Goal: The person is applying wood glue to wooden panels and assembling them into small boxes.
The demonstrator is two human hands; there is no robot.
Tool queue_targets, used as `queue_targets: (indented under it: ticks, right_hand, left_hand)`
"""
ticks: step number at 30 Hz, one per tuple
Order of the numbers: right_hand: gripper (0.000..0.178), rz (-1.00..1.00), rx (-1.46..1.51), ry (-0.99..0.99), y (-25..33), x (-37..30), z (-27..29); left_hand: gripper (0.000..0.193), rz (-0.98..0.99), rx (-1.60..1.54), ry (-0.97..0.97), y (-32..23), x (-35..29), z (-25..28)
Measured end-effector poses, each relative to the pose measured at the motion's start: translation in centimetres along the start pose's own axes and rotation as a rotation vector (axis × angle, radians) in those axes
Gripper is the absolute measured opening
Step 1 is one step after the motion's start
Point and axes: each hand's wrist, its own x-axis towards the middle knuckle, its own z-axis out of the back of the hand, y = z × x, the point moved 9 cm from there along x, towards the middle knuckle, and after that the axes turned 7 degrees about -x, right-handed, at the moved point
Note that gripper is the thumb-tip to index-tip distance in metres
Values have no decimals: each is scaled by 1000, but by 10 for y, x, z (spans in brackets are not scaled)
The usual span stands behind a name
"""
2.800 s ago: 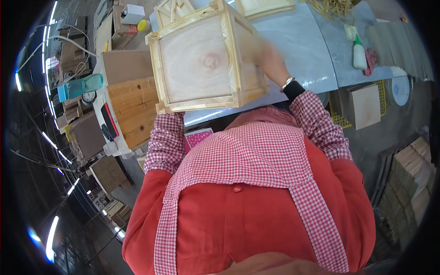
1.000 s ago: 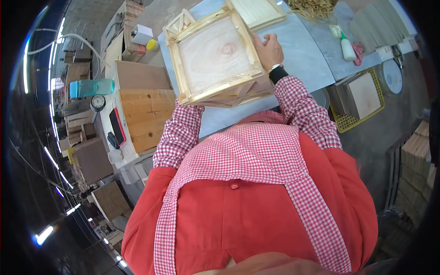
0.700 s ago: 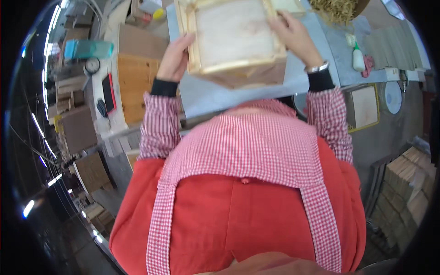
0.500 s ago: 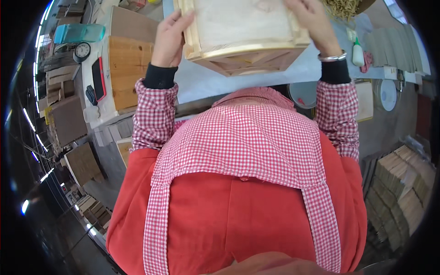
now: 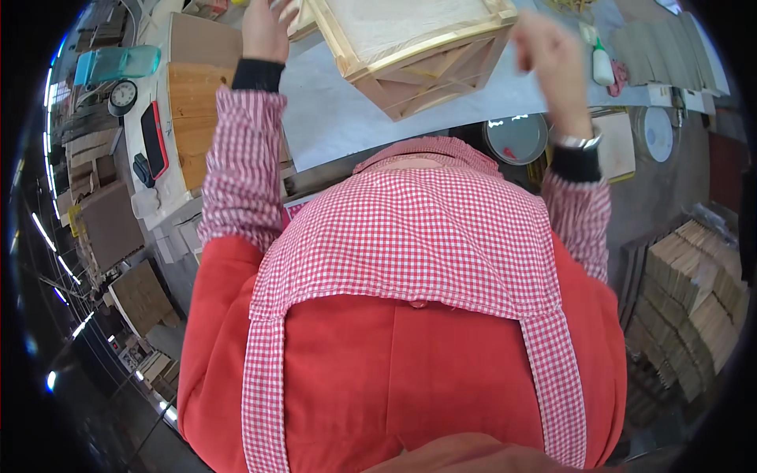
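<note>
A wooden crate with crossed slats on its side and a pale, whitish top panel sits turned at an angle on the light blue-grey table cover. My left hand is at the upper edge, left of the crate and apart from it. Its visible fingers are spread beside another light wooden piece; the picture's edge cuts off part of the hand. To the right of the crate, my right hand is off its corner, with fingers bent but smeared by motion.
A white glue bottle and a pink cloth lie right, beside stacked grey boards. A round basin stands below the table edge. Left are a wooden board, a red-edged device and a clock.
The crate has turned, bringing one corner toward me. Both hands have come off its sides: the left moved up and left, the right a little right and down.
</note>
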Motion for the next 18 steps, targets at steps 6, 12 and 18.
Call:
queue_targets:
  ticks: [6,12,18]
  right_hand:
    - [37,62,452,-160,9,-22,-57]
    - [31,-30,426,-232,-25,23,-13]
    - [25,-65,49,-3,8,38,-9]
  left_hand:
    - [37,228,-169,584,15,13,-100]
    - [36,270,206,231,18,-22,-7]
    - [43,279,374,350,15,-62,-50]
